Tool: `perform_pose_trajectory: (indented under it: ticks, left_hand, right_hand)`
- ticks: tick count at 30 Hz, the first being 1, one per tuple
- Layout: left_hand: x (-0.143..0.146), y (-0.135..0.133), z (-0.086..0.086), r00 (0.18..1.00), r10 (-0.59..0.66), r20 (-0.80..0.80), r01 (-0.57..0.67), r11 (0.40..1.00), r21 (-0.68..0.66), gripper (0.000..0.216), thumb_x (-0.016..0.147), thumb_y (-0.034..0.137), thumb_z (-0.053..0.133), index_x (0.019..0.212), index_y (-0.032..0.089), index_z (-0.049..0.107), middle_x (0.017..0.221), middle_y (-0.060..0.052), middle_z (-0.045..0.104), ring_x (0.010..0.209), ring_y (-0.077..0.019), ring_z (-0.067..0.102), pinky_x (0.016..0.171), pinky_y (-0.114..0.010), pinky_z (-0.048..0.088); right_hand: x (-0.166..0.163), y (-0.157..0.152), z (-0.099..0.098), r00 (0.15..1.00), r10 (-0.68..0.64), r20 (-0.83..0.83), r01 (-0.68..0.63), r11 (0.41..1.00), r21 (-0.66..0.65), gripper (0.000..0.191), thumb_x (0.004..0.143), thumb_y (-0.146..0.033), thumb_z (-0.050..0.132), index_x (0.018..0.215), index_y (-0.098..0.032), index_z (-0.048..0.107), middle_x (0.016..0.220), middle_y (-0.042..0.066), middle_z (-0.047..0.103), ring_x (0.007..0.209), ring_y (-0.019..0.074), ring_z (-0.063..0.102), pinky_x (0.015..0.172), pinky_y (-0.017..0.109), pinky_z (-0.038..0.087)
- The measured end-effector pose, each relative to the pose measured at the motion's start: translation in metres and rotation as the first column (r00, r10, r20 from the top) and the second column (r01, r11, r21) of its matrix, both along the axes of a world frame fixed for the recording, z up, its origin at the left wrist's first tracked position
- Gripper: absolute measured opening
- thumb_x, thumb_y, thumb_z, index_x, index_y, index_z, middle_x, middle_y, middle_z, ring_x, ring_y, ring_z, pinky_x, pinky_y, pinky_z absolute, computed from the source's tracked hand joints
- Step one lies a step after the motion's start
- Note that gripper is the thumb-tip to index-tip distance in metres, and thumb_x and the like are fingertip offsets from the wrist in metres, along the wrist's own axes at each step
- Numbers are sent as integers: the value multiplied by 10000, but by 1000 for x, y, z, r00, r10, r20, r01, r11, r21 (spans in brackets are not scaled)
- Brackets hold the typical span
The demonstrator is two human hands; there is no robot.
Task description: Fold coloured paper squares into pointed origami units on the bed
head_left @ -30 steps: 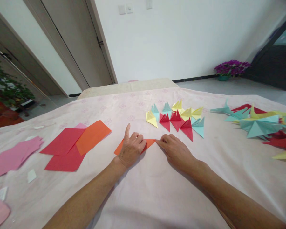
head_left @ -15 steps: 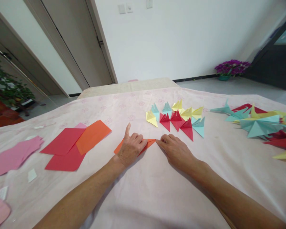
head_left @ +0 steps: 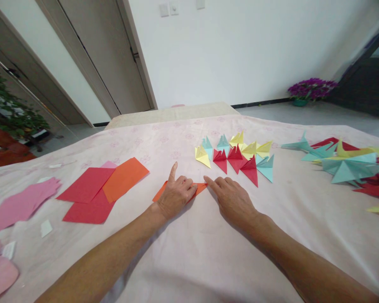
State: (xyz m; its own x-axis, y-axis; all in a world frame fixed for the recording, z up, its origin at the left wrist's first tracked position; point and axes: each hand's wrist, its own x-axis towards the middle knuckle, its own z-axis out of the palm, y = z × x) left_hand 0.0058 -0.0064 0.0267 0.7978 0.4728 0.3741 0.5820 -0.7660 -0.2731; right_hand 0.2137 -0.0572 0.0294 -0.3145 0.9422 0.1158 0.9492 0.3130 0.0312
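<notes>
My left hand (head_left: pixel 176 194) presses down on a folded orange paper (head_left: pixel 159 194) on the tablecloth. One of its fingers points up; the others are curled against the paper, covering its middle. At the paper's narrow right tip lies my right hand (head_left: pixel 233 194), its index finger stretched out beside or just over the point and its other fingers bent. I cannot make out whether the right thumb touches the paper. Just beyond the right hand stand several small folded paper cranes: a red one (head_left: pixel 249 170), a yellow one (head_left: pixel 202 156) and a light blue one (head_left: pixel 265 167) among them.
To the left lie red sheets (head_left: pixel 85 185), an orange sheet (head_left: pixel 126 179) and pink sheets (head_left: pixel 22 204). A heap of finished cranes (head_left: pixel 347 166) covers the right side. White paper scraps (head_left: pixel 46 228) rest near the left edge. A pink flowered tablecloth (head_left: pixel 189 261) covers the table.
My right index finger has straightened and shifted slightly up from the paper's tip. My left hand still presses the orange paper. The whole view has shifted slightly.
</notes>
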Motion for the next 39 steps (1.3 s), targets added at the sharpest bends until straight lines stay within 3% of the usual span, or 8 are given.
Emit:
perform_pose_trajectory:
  ticks: [9,16,27,34,39]
  left_hand:
    - [-19,5,-7,998,-7,63,7,1000,5,255,971,148,439,1023,235,673,813,9,657,767,-152,587,1179,-651,151]
    - [-41,9,-19,982,-24,186,35,998,-54,281,963,97,432,1009,216,683,903,0,717,841,-130,648,1194,-510,277]
    - [-47,10,-25,974,-9,227,41,990,-137,231,945,98,475,1028,174,677,1011,-46,743,939,-149,690,1070,-402,475]
    - [-49,12,-31,959,28,283,11,990,-137,235,928,88,488,1036,163,682,1013,-61,758,921,-196,712,874,-367,601]
    - [-54,12,-31,963,25,270,5,994,-109,274,931,82,472,1107,158,669,1065,-78,748,961,-199,707,946,-402,569]
  right_hand:
    - [-4,2,1,995,47,92,-46,999,-13,427,843,-35,521,1230,-216,536,1043,100,568,935,258,506,709,350,368]
    - [-3,2,0,993,49,108,-49,999,1,378,856,-44,505,1193,-211,549,1050,105,565,921,261,507,686,359,369]
    - [-4,1,0,989,50,140,-52,999,14,418,867,-60,507,1261,-198,530,1050,107,563,920,261,508,701,363,380]
    - [-4,0,1,987,45,154,-49,999,23,452,872,-69,509,1300,-214,512,1076,97,564,940,254,512,717,352,396]
    - [-4,0,1,986,47,160,-52,998,27,438,879,-73,504,1292,-218,520,1065,92,565,934,252,514,718,353,400]
